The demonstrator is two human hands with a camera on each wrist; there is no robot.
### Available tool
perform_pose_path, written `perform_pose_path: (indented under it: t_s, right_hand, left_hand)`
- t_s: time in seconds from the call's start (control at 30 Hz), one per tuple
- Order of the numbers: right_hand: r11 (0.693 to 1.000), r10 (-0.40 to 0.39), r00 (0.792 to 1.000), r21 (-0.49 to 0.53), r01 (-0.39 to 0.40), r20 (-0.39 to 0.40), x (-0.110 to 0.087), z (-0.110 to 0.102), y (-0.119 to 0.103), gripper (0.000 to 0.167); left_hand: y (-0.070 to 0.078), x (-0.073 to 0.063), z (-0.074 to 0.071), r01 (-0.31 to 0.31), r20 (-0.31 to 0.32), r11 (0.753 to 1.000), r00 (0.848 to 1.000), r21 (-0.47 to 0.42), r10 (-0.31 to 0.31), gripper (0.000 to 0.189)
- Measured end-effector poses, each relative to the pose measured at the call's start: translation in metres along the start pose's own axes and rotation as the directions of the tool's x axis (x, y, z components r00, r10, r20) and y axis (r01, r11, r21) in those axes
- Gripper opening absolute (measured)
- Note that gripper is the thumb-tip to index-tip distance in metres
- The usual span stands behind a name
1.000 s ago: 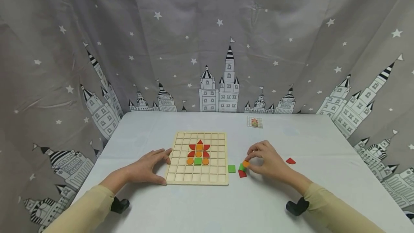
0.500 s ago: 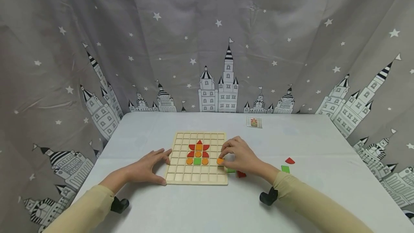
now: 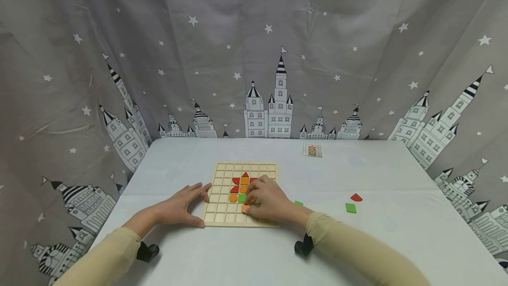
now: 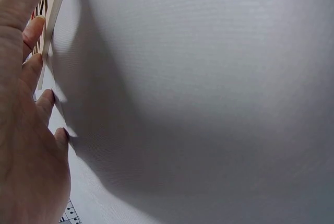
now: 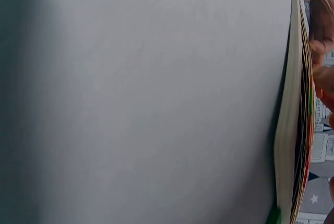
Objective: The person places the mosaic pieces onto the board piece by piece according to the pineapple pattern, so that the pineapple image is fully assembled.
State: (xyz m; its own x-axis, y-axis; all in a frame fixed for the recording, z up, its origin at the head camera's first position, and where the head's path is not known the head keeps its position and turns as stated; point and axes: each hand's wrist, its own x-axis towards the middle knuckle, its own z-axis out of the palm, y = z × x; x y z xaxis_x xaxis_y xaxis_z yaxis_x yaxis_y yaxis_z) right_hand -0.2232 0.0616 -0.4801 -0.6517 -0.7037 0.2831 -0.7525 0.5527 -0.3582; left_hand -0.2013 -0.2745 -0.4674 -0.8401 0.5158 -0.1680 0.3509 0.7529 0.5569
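Note:
My right hand pinches an orange round piece between thumb and fingertips, close over the wooden grid board, just below a green square lying in its cell. Above that square are an orange square, a red triangle and red curved pieces, the right-hand ones partly covered by my fingers. An orange disc sits left of the green square. My left hand rests at the board's left side, thumb at the near corner and fingers spread along the edge.
A small pattern card lies at the back right. A red quarter-round piece and a green square tile lie to the right. Another green piece peeks out behind the right wrist.
My right hand has carried the orange round piece leftward from the loose pieces beside the board to over its middle. The left hand stays in place. The far-right green tile, earlier hidden, shows now.

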Motion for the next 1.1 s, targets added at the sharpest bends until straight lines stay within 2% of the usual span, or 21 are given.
perform_pose_path:
  t_s: [0.23, 0.6, 0.93, 1.1]
  right_hand:
    - [1.0, 0.021, 0.999, -0.019, -0.021, -0.032, 0.005, 0.009, -0.003, 0.014]
    - [0.999, 0.032, 0.999, -0.011, -0.032, -0.042, 0.006, 0.012, -0.005, 0.015]
    - [0.999, 0.034, 0.998, -0.028, -0.036, -0.051, 0.006, 0.011, -0.005, 0.01]
    - [0.997, 0.077, 0.995, -0.019, -0.078, -0.057, 0.002, 0.002, 0.004, 0.01]
  left_hand:
    - [0.0, 0.0, 0.0, -0.006, 0.001, 1.0, 1.0, -0.004, 0.006, 0.059]
    - [-0.003, 0.002, 0.001, -0.001, 0.008, 1.0, 1.0, 0.004, 0.001, 0.058]
    - [-0.002, 0.001, 0.0, 0.008, 0.01, 1.0, 1.0, -0.014, -0.008, 0.058]
    - [-0.002, 0.001, 0.001, 0.024, 0.009, 1.0, 1.0, -0.011, -0.024, 0.058]
